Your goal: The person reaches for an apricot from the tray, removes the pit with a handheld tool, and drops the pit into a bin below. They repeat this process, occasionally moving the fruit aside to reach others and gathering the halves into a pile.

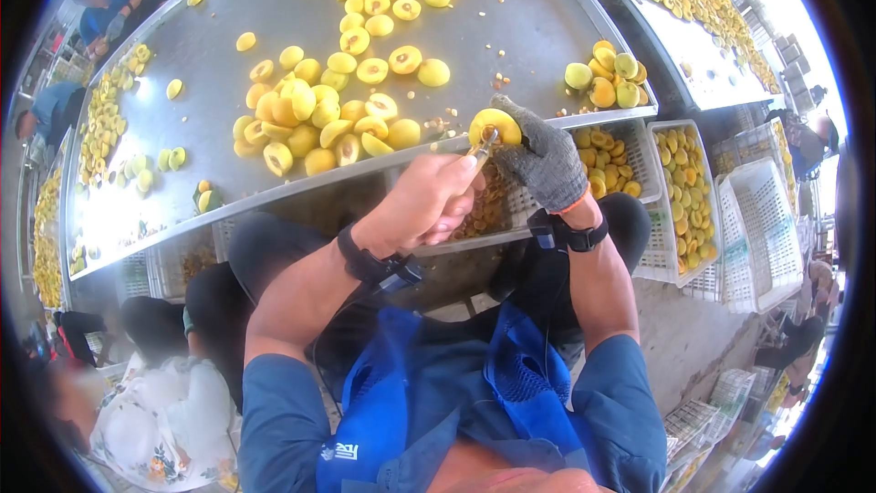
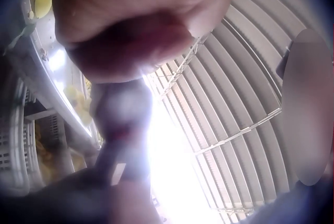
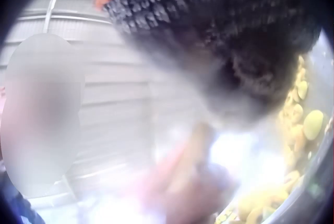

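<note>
In the head view, my bare left hand point(image 1: 424, 201) grips the pale handle of a pitting tool point(image 1: 482, 152). Its metal tip meets the cut face of a yellow peach half point(image 1: 498, 127). My right hand point(image 1: 543, 157), in a grey knit glove, holds that peach half over the table's near edge, with the thumb and fingers at its side. The left wrist view has the bare left hand point(image 2: 141, 26) large and blurred at the top. Dark glove knit of the right hand point(image 3: 224, 46) fills the upper right wrist view.
Peach halves point(image 1: 310, 119) lie heaped on the metal table point(image 1: 511, 27), with loose pits near its rim. Whole peaches point(image 1: 602, 73) sit at the right corner. Below stand white crates point(image 1: 684, 201) of peaches and an empty-looking crate point(image 1: 762, 228). Another person point(image 1: 164, 411) sits at left.
</note>
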`<state>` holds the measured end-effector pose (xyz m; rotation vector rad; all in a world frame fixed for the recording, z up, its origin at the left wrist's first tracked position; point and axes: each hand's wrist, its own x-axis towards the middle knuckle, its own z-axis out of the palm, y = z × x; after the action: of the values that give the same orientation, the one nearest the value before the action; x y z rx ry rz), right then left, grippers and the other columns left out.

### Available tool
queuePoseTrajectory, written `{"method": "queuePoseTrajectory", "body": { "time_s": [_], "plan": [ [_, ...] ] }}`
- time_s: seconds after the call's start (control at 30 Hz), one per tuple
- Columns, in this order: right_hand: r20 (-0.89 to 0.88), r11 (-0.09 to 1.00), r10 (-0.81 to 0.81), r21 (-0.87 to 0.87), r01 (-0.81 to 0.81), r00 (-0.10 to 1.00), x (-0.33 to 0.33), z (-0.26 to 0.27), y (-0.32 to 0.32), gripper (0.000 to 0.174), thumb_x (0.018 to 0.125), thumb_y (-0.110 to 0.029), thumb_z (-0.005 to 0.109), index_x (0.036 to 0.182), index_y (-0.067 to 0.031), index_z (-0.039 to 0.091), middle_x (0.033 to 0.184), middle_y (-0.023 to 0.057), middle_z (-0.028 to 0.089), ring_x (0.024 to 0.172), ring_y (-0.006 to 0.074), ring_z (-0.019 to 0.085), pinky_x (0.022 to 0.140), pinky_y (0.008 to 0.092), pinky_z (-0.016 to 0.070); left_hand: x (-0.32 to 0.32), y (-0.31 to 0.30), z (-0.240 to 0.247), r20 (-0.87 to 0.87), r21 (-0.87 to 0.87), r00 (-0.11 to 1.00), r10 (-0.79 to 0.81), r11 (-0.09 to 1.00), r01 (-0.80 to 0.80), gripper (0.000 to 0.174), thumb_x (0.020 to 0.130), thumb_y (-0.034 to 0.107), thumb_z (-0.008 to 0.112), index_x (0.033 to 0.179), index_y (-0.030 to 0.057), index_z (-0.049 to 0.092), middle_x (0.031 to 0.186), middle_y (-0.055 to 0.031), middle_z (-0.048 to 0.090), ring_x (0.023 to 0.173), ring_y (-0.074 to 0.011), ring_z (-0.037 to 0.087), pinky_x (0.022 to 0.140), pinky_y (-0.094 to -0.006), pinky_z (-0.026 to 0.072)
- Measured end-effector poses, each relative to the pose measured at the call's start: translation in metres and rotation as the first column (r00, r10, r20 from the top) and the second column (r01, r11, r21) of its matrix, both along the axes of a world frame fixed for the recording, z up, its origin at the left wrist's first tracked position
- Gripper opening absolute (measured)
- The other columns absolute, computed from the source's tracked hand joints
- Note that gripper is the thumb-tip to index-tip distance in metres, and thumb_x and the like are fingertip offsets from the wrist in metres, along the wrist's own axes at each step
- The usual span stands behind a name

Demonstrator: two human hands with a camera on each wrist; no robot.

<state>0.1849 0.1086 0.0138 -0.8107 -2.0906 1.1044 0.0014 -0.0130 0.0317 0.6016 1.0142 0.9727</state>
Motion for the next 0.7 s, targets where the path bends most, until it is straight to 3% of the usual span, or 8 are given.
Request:
{"method": "queuePoseTrajectory", "body": {
  "time_s": [0.1,0.17,0.3,0.4,0.57,0.67,0.7],
  "plan": [
    [0.030,0.997,-0.044,0.063,0.042,0.999,0.000,0.001,-0.003,0.051,0.089,-0.010,0.076,0.138,-0.0037,0.061,0.117,0.0181,0.074,0.105,0.0267,0.072,0.091,0.0357,0.0544,-0.004,0.000,0.001,0.089,-0.006,0.996,-0.030,1.000,0.031,0.037,0.111,0.035,0.045,0.102,0.0020,0.056,0.063,0.0015,0.041,0.043,-0.0053,0.036,0.036,-0.0236,0.0334],
    [0.083,0.996,-0.079,0.054,0.075,0.993,-0.002,0.004,-0.006,0.051,0.089,-0.009,0.076,0.138,-0.0037,0.061,0.119,0.0196,0.073,0.108,0.0288,0.072,0.092,0.0364,0.0542,-0.004,0.000,-0.002,0.002,0.035,0.999,-0.051,0.998,0.051,0.036,0.111,0.034,0.044,0.101,0.0013,0.056,0.061,0.0012,0.042,0.042,-0.0057,0.037,0.036,-0.0236,0.0332],
    [0.126,0.982,-0.004,0.187,-0.020,0.992,0.005,0.007,0.002,0.055,0.089,-0.008,0.075,0.141,-0.0030,0.060,0.116,0.0195,0.074,0.106,0.0296,0.072,0.093,0.0368,0.0542,-0.002,-0.001,-0.002,-0.283,0.174,0.954,-0.103,0.972,0.157,0.035,0.112,0.030,0.042,0.099,-0.0003,0.056,0.056,0.0009,0.044,0.039,-0.0068,0.038,0.036,-0.0239,0.0332],
    [0.121,0.981,0.062,0.174,-0.083,0.991,0.009,0.007,0.004,0.056,0.087,-0.005,0.073,0.141,-0.0034,0.060,0.115,0.0201,0.074,0.106,0.0328,0.072,0.094,0.0384,0.0540,0.002,-0.001,-0.004,-0.321,0.180,0.940,-0.112,0.968,0.177,0.035,0.113,0.028,0.041,0.098,-0.0011,0.056,0.054,0.0009,0.044,0.038,-0.0076,0.038,0.036,-0.0245,0.0337],
    [0.105,0.989,0.047,0.138,-0.061,0.993,0.007,0.005,0.003,0.055,0.086,-0.002,0.073,0.140,-0.0039,0.061,0.120,0.0210,0.072,0.109,0.0322,0.071,0.093,0.0381,0.0545,0.003,-0.002,-0.002,-0.148,0.074,0.984,-0.102,0.991,0.114,0.037,0.112,0.033,0.044,0.099,-0.0001,0.056,0.058,0.0019,0.042,0.040,-0.0059,0.037,0.035,-0.0239,0.0321],
    [0.111,0.979,0.020,0.199,-0.042,0.994,0.006,0.005,0.002,0.055,0.087,-0.002,0.074,0.140,-0.0035,0.061,0.118,0.0181,0.073,0.105,0.0267,0.072,0.091,0.0355,0.0549,0.000,-0.002,-0.003,-0.009,0.009,0.995,-0.098,0.995,0.098,0.039,0.111,0.036,0.045,0.099,0.0008,0.056,0.060,0.0027,0.041,0.041,-0.0047,0.037,0.035,-0.0229,0.0316],
    [0.084,0.992,0.044,0.117,-0.053,0.995,0.006,0.005,0.002,0.054,0.087,-0.003,0.074,0.139,-0.0034,0.062,0.117,0.0168,0.074,0.103,0.0246,0.071,0.091,0.0345,0.0549,-0.001,-0.002,-0.005,0.030,-0.003,0.995,-0.098,0.995,0.098,0.039,0.111,0.037,0.045,0.099,0.0011,0.056,0.061,0.0030,0.041,0.041,-0.0043,0.037,0.035,-0.0224,0.0316]
  ]
}}
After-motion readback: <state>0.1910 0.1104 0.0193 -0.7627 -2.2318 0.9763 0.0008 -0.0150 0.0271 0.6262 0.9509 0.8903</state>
